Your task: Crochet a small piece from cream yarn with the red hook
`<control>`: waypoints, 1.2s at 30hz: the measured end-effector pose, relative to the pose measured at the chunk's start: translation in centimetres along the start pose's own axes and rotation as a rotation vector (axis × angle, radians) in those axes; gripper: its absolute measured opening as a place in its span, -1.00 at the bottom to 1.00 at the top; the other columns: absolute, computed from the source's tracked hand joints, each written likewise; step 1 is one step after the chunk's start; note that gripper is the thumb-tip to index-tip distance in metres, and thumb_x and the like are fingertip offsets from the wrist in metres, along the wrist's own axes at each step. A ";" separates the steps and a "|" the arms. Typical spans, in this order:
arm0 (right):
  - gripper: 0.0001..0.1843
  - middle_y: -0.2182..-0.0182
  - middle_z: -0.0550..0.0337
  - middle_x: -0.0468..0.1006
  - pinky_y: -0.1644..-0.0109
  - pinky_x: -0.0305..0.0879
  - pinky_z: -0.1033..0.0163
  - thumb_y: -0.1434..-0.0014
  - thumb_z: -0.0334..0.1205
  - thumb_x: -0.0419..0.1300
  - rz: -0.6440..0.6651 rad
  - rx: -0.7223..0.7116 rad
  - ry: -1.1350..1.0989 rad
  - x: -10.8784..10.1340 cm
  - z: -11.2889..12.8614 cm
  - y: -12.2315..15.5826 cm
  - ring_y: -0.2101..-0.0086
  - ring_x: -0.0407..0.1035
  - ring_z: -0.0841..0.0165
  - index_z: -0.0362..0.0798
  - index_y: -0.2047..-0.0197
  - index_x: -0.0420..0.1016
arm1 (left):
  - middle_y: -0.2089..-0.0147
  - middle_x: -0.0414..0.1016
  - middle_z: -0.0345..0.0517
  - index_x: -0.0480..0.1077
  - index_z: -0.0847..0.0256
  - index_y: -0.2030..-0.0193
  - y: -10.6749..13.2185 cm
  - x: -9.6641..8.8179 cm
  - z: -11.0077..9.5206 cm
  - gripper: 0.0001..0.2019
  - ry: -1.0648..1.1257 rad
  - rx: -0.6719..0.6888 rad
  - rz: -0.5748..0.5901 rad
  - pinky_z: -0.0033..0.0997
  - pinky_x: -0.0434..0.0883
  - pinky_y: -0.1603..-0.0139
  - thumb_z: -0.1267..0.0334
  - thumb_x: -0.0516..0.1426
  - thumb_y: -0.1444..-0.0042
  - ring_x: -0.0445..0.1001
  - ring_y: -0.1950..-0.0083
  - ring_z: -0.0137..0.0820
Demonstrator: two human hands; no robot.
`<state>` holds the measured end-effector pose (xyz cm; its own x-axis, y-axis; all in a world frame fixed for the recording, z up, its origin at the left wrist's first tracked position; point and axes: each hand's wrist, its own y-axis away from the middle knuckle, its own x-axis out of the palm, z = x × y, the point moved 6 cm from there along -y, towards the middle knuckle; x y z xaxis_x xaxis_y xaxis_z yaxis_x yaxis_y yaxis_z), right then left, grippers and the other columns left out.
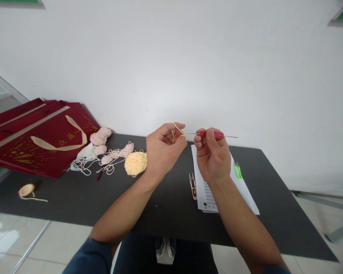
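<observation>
My left hand (pixel 163 146) is raised above the black table (pixel 165 201), its fingers pinched on a small orange crocheted piece (pixel 177 137) with a pale yellow strand looped over the fingers. My right hand (pixel 212 154) is closed round the red handle of a crochet hook (pixel 214 134), whose thin metal shaft points left toward the piece and also sticks out to the right. The two hands are almost touching. A pale yellow yarn ball (pixel 135 163) lies on the table left of my left wrist.
Pink and white yarn (pixel 101 150) lies tangled beside a dark red gift bag (pixel 37 140) at the left. A small yarn coil (pixel 27 190) sits near the left edge. Thread snips (pixel 193 185), printed sheets (pixel 240 190) and green snips (pixel 237 169) lie under my right arm. A white wall stands behind.
</observation>
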<state>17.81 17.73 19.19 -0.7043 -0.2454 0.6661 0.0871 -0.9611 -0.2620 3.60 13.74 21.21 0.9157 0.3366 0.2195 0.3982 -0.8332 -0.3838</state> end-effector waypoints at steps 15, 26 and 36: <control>-0.89 0.30 0.29 0.64 0.42 0.45 0.35 -0.31 -0.16 0.34 0.019 -0.317 0.220 0.5 1.3 0.7 0.42 0.53 0.47 0.07 0.21 0.49 | 0.42 0.52 -0.26 0.60 0.19 0.17 -0.1 -0.3 -0.1 -0.76 -0.083 0.019 -0.085 -0.49 0.30 0.39 0.45 0.27 0.02 0.36 0.43 -0.53; -0.92 0.29 0.28 0.63 0.41 0.45 0.32 -0.33 -0.18 0.32 0.029 -0.354 0.229 0.6 1.4 0.8 0.42 0.53 0.46 0.07 0.19 0.48 | 0.41 0.54 -0.25 0.61 0.19 0.17 -0.1 -0.6 -0.1 -0.76 -0.089 0.042 -0.107 -0.50 0.33 0.37 0.46 0.26 0.01 0.41 0.41 -0.52; -0.93 0.25 0.27 0.64 0.33 0.58 0.26 -0.34 -0.19 0.30 -0.034 -0.439 0.327 0.8 1.4 1.8 0.39 0.59 0.44 0.08 0.14 0.48 | 0.36 0.57 -0.22 0.60 0.16 0.12 0.3 -0.6 -0.2 -0.74 -0.205 0.112 -0.164 -0.45 0.38 0.33 0.45 0.26 -0.03 0.46 0.37 -0.48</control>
<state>18.34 15.61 20.24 -0.8900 -0.0954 0.4460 -0.1928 -0.8075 -0.5575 3.14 13.23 21.11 0.8258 0.5541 0.1051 0.5348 -0.7103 -0.4576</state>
